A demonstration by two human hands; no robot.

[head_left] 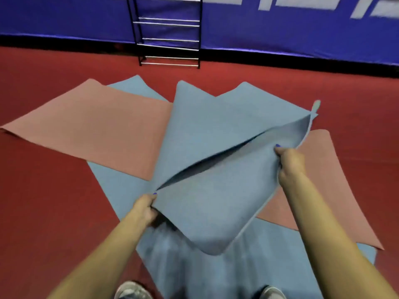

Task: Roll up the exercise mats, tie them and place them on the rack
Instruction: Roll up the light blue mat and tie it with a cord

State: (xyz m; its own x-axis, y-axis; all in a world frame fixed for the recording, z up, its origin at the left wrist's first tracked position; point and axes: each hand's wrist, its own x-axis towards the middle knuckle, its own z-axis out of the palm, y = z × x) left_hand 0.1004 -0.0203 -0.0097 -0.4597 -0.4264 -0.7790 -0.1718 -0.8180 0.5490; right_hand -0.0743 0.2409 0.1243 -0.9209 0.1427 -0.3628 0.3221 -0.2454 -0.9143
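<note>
Blue mat (207,212) lifted by its near end, left hand (144,209) and right hand (289,162) each gripping an edge, rack (168,31) shelves bare

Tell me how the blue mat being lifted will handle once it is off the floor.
Probably floppy: the blue mat folds over and sags between the left hand and right hand. It looks light, since pinches at its edges raise it. Its loose corner hangs, so it would likely drape rather than hold shape.
</note>
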